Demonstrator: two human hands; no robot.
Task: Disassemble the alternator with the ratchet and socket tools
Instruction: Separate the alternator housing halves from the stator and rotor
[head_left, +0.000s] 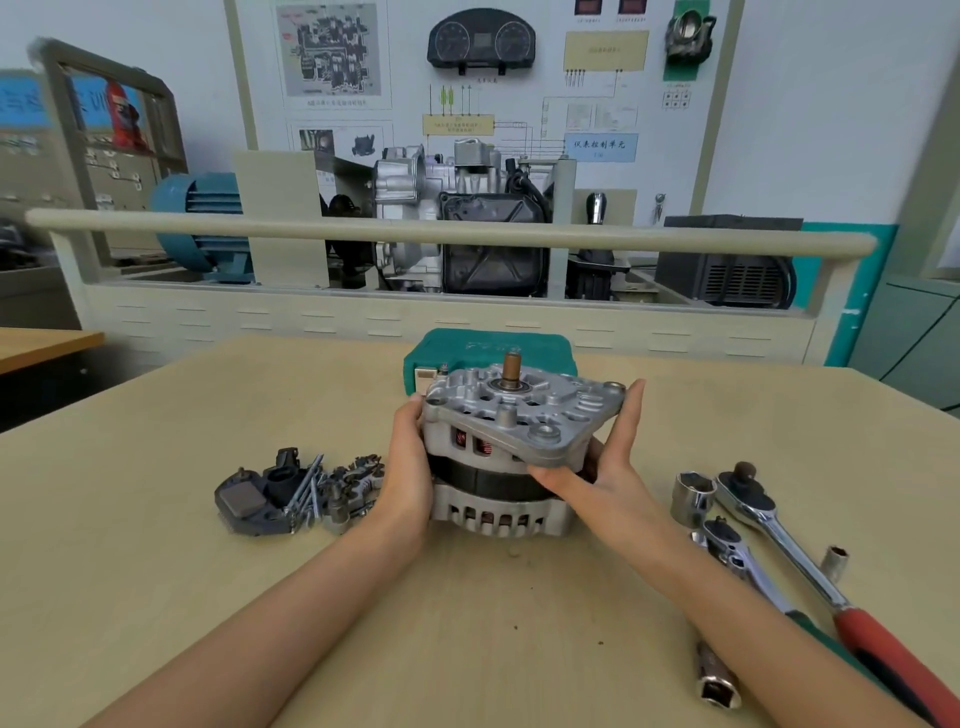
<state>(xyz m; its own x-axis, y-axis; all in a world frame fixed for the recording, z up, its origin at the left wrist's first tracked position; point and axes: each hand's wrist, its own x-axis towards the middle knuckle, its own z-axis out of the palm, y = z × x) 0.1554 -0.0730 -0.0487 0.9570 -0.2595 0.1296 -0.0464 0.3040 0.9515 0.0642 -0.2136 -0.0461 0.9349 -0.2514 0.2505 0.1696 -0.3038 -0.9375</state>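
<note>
The alternator (498, 499) stands on the wooden table with its brown shaft pointing up. Its silver front housing (519, 410) sits tilted, raised at the right, above the dark stator band. My left hand (408, 467) grips the left side of the housing and body. My right hand (608, 457) holds the right side, fingers under the housing's edge and thumb up along its corner. Two ratchets lie to the right: a big one with a red handle (810, 561) and a smaller one (737, 556). A large socket (693, 496) lies beside them.
Removed parts lie in a heap at the left: a dark regulator cover (249, 504), long bolts (306, 491) and small fittings. A green tool case (488, 353) stands behind the alternator. A small socket (834, 561) and an extension piece (717, 680) lie at the right.
</note>
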